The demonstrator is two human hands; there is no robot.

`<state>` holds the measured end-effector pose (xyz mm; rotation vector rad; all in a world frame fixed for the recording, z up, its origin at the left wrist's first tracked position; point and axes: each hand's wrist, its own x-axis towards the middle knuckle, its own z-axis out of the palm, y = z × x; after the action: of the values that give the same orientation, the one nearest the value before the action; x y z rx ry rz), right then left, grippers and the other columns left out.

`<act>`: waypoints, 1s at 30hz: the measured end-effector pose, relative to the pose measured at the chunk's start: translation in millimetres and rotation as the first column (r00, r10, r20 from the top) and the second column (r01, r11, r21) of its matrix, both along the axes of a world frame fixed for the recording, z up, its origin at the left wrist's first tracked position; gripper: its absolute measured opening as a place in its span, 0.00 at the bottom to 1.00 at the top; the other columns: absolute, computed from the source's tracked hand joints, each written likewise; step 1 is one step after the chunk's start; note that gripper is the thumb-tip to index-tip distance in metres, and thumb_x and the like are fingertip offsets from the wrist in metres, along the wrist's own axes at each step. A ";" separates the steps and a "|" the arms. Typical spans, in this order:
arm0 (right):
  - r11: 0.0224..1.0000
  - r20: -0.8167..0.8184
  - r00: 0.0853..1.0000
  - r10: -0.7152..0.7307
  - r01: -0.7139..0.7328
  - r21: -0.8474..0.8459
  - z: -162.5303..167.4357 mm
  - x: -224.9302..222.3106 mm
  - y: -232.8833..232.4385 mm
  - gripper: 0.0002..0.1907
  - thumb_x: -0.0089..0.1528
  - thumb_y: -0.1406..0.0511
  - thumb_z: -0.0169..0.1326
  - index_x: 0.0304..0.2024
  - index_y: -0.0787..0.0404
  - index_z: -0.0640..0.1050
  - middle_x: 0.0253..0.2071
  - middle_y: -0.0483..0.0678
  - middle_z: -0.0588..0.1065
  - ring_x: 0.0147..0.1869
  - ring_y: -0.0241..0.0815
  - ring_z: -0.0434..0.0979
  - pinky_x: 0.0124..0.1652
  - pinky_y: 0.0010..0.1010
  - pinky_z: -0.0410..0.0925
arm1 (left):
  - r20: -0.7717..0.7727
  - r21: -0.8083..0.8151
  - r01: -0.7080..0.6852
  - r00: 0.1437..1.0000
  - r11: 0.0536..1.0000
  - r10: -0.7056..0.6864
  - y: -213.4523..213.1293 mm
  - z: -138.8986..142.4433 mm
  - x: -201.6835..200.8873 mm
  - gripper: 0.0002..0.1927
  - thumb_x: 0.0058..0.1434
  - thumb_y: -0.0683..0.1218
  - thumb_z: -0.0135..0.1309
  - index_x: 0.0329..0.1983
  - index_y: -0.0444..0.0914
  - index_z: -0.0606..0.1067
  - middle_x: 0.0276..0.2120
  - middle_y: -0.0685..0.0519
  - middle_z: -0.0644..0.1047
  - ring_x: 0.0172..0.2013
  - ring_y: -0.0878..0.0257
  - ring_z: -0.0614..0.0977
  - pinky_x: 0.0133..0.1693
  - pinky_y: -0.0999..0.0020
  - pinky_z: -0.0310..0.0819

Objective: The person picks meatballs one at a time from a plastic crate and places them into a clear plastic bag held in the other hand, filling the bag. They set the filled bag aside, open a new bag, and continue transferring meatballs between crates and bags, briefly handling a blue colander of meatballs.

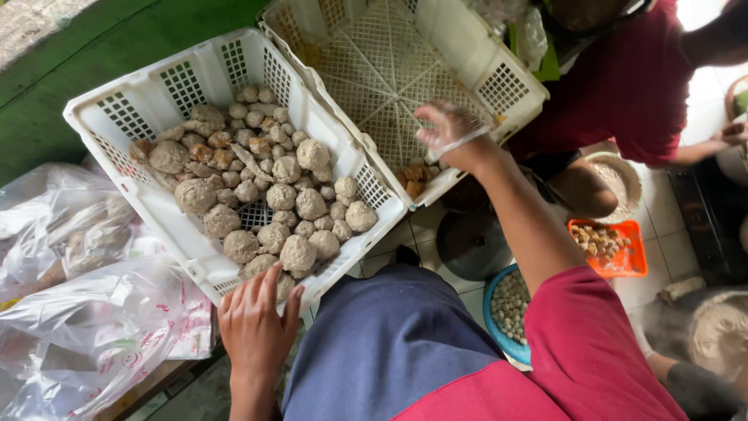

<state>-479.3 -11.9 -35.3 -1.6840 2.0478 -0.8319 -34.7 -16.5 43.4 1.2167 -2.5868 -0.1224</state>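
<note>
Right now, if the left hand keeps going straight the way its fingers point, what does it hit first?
The left hand rests at the near rim of the white crate, fingers pointing up into it. Going straight on, it would likely meet the big grey meatball just past its fingertips, though depth is unclear.

Green table (93, 54) bears crates (125, 117), perhaps bags (86, 327).

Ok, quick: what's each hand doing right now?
Left hand: open, flat on the near rim of the meatball crate.
Right hand: blurred over the second crate; grip cannot be told.
</note>
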 end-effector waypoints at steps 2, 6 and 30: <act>0.989 -0.068 0.990 0.122 -0.115 0.093 -8.2 6.0 -10.1 0.18 0.66 0.59 0.58 0.55 0.59 0.76 0.54 0.58 0.75 0.56 0.60 0.75 0.54 0.50 0.69 | -0.015 0.023 -0.055 0.998 0.998 0.056 -0.1 -0.9 -3.4 0.21 0.63 0.56 0.57 0.54 0.40 0.78 0.43 0.49 0.81 0.46 0.53 0.81 0.52 0.58 0.69; 0.994 0.040 0.994 0.102 -0.103 0.034 -29.3 21.3 -8.3 0.17 0.66 0.59 0.59 0.55 0.58 0.75 0.51 0.56 0.77 0.51 0.54 0.79 0.49 0.44 0.73 | -0.089 0.009 -0.100 0.991 0.995 0.101 -3.1 -1.7 -11.6 0.19 0.62 0.53 0.59 0.52 0.40 0.79 0.41 0.49 0.81 0.45 0.53 0.81 0.53 0.58 0.70; 0.897 -0.088 0.921 -0.379 0.389 0.210 -103.9 170.5 245.0 0.17 0.60 0.63 0.60 0.51 0.59 0.78 0.47 0.53 0.79 0.45 0.47 0.82 0.46 0.39 0.74 | -0.733 0.665 0.420 0.525 0.618 0.432 -44.9 19.4 15.1 0.39 0.70 0.48 0.50 0.79 0.37 0.48 0.46 0.44 0.79 0.43 0.48 0.77 0.50 0.62 0.73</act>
<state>-308.8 233.1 -139.2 -1.2048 2.4466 -0.6468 -19.6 -61.4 62.8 0.9352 -1.5178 -1.6196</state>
